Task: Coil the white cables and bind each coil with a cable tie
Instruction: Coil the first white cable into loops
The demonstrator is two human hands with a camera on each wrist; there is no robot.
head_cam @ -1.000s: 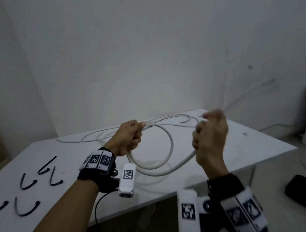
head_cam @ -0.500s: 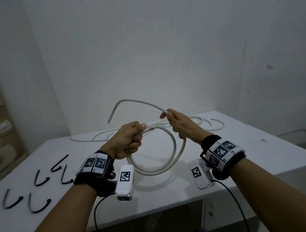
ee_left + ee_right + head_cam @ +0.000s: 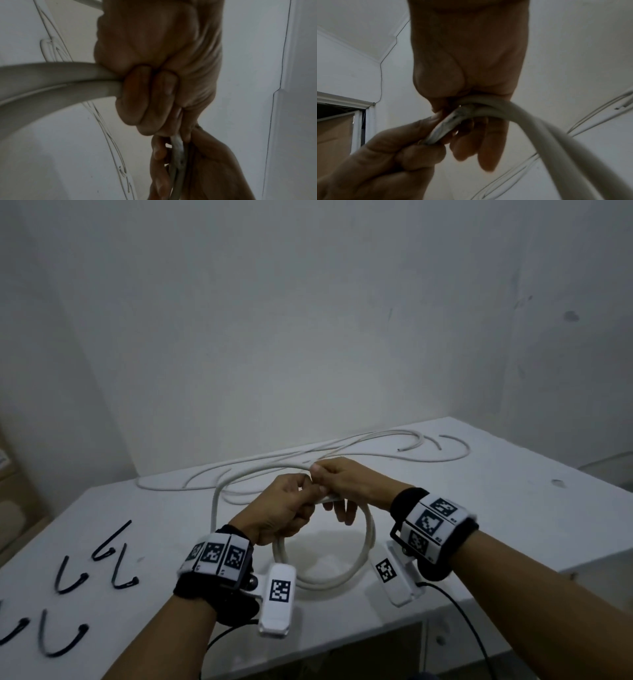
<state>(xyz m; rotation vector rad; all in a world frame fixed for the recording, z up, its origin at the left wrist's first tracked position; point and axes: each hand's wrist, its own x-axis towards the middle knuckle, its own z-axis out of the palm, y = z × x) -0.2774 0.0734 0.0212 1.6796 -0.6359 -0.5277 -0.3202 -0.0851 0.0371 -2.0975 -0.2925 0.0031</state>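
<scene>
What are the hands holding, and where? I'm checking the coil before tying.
Both the left hand and right hand grip the white cable coil at its top, where the loops meet.

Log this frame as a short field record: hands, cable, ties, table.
left hand: grips the coil's gathered strands
right hand: pinches the cable beside the left hand
white cable coil: loops hanging above the table, unbound
loose cables: lying along the table's far side
black cable ties: lying at the left, untouched
table: white
</scene>
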